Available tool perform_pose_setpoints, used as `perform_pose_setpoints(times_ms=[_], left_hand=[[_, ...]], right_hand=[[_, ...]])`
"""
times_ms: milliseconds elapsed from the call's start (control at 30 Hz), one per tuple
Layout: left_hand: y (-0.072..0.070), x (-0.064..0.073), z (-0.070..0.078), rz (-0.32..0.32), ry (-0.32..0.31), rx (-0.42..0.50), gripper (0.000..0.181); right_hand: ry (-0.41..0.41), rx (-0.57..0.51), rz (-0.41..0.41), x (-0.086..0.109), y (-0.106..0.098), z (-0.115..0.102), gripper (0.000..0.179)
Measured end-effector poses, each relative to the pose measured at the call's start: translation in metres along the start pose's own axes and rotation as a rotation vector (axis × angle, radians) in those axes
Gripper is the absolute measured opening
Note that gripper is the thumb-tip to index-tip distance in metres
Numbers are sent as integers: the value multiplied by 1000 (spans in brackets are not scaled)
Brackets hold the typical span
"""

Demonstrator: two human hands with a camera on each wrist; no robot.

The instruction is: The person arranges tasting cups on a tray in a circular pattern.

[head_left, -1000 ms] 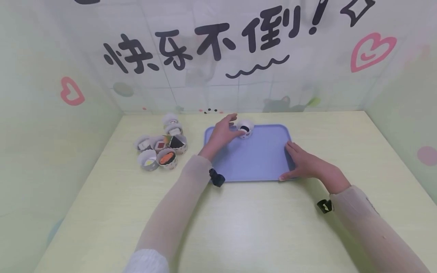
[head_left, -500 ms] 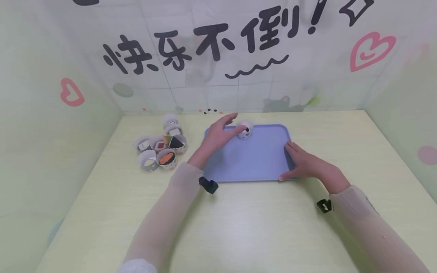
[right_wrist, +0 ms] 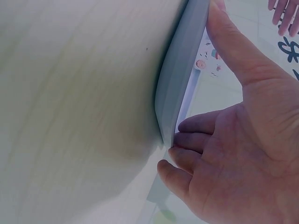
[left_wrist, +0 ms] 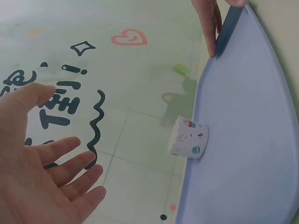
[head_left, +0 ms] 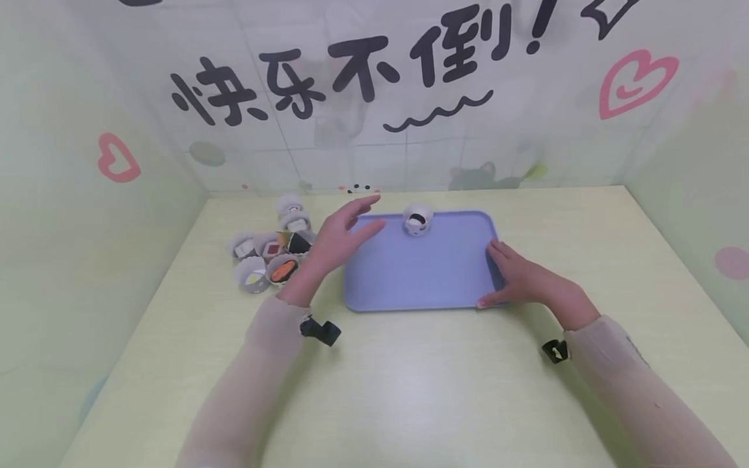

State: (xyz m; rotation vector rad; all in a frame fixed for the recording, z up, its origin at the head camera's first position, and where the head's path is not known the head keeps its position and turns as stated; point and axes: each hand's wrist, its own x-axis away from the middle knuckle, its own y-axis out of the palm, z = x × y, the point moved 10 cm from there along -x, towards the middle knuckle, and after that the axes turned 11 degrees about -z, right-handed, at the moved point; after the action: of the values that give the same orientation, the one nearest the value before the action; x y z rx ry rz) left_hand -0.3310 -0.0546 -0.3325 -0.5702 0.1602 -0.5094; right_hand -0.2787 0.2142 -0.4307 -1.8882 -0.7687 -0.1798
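My left hand [head_left: 339, 240] is in the air over the tray's left edge, with thumb and fingers spread and nothing held. Its palm [left_wrist: 37, 186] shows in the left wrist view. A blue rectangular tray [head_left: 421, 273] lies on the table. Near its back rim stands a white patterned paper cup [head_left: 417, 227] with a black-and-white sushi-like piece inside. My right hand [head_left: 523, 276] holds the tray at its right front corner. In the right wrist view the thumb [right_wrist: 233, 46] and curled fingers [right_wrist: 191, 140] touch the rim.
Left of the tray is a cluster of several paper cups with food-like pieces, including an orange-topped one [head_left: 283, 270], a black triangle [head_left: 298, 244] and a yellow-and-white one [head_left: 252, 276]. A printed wall [head_left: 374, 156] rises behind the table [head_left: 398, 390].
My left hand has let go of the cup at the tray's back rim and drawn away to the left. The cup stays there; my right hand has kept its place on the tray.
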Motion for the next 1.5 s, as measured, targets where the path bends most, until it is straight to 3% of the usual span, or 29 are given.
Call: perform_pose_setpoints(times_ms=[300,633,967,1167,1500], left_hand=[[-37,36,-11,46,-5,-6,54],[-83,77,-43,147,-99,-46,55],[-123,116,-68,247,-144,-93,56],[-132,130,-87,278,-186,-119,58],[-128,143,-132,294,-309,-51,71]], right_hand=[[-17,4,10,3,-1,-3,126],[4,-4,-5,3,-1,-1,127],[3,-10,-9,2,0,-1,128],[4,-14,-9,2,0,-1,127],[-7,-8,8,1,0,-1,128]])
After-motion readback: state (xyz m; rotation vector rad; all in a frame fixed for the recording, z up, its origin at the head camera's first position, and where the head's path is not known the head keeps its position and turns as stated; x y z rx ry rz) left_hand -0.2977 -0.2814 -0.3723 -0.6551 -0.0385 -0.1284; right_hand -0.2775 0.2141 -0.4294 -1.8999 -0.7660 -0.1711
